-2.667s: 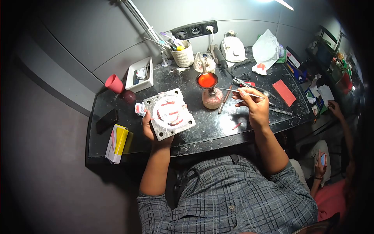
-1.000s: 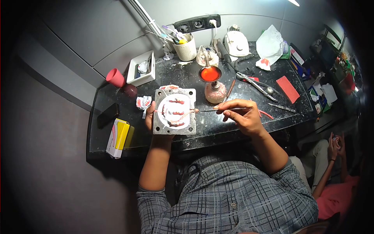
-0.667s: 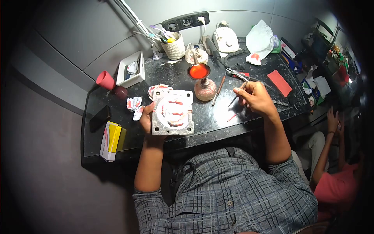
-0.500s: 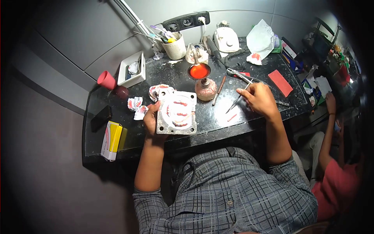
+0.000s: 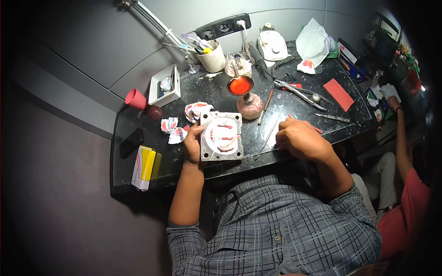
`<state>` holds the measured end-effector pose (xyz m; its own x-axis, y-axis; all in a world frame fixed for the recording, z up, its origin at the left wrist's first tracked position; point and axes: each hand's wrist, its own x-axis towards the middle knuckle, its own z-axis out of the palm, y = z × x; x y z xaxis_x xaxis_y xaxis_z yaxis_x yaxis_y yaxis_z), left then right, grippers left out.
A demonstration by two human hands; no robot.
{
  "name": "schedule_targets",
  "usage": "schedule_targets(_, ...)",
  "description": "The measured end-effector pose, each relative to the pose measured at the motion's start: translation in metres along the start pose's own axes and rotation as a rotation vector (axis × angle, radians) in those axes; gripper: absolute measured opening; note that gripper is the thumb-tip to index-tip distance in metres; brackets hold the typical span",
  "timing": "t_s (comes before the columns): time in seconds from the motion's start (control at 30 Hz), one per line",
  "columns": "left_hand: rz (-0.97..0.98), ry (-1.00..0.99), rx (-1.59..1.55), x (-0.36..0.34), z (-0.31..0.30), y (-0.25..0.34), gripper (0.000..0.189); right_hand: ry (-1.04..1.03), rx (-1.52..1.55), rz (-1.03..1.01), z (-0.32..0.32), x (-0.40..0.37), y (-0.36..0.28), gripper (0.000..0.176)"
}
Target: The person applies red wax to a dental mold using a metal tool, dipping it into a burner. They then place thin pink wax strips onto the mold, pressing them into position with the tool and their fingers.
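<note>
My left hand [image 5: 192, 143] grips the left edge of a metal dental flask half [image 5: 206, 156]. White plaster [image 5: 215, 133] fills its middle, with several short rows of teeth on pink-red wax [image 5: 225, 137] set in it. My right hand [image 5: 301, 139] is low over the front of the table, its fingers curled down and closed; whatever they hold is hidden beneath them. Just left of these fingers a thin metal tool [image 5: 269, 138] lies slanted on the table. Red ends of a narrow piece [image 5: 318, 130] show behind the right hand.
An alcohol burner [image 5: 250, 106] stands behind the flask, a ladle of glowing red-orange contents [image 5: 240, 85] above it. Around lie pliers [image 5: 294, 87], a brown-handled tool [image 5: 265, 106], a red wax sheet [image 5: 339, 94], plaster models [image 5: 177, 134] and a yellow-white box [image 5: 144, 168]. Another person's arm [image 5: 401, 133] is at right.
The thin metal tool has left my right hand and lies on the table. That hand has come down nearer the front edge, fingers curled. The flask is still held; the whole view has shifted slightly.
</note>
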<state>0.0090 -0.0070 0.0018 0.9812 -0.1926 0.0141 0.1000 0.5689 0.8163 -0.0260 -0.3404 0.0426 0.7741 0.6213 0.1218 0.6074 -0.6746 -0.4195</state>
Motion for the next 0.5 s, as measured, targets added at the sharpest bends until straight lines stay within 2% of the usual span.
schedule_targets(0.03, -0.002, -0.021, 0.032, 0.001, -0.003, 0.0, 0.057, -0.006, -0.013, -0.025, 0.0, 0.0, 0.001, 0.005)
schedule_targets(0.17, 0.066, -0.003, 0.189, 0.005, -0.038, -0.011, 0.049, 0.017, -0.01, -0.035, 0.001, -0.002, 0.002, 0.009)
schedule_targets(0.2, 0.121, 0.114, 0.214, 0.001, -0.033, -0.016, 0.041, 0.05, -0.031, -0.017, -0.001, -0.002, -0.001, 0.009)
schedule_targets(0.23, 0.309, 0.238, 0.509, -0.005, -0.028, -0.023, 0.035, 0.086, -0.052, 0.001, -0.003, -0.002, -0.002, 0.009)
schedule_targets(0.3, 0.374, 0.303, 0.502, -0.012, -0.03, -0.034, 0.031, 0.044, -0.042, -0.02, -0.003, -0.003, 0.0, 0.011)
schedule_targets(0.37, 0.333, 0.326, 0.489, -0.027, -0.012, -0.029, 0.029, -0.007, -0.039, -0.043, 0.001, -0.004, 0.005, 0.015)
schedule_targets(0.43, 0.303, 0.405, 0.223, -0.039, 0.014, -0.032, 0.027, 0.017, -0.085, -0.095, 0.008, -0.004, 0.011, 0.015)
schedule_targets(0.47, 0.31, 0.42, 0.312, -0.044, 0.012, -0.035, 0.046, 0.02, -0.084, -0.102, 0.007, -0.004, 0.009, 0.015)
schedule_targets(0.5, 0.32, 0.42, 0.313, -0.046, 0.011, -0.037, 0.046, 0.017, -0.054, -0.09, 0.004, -0.004, 0.007, 0.015)
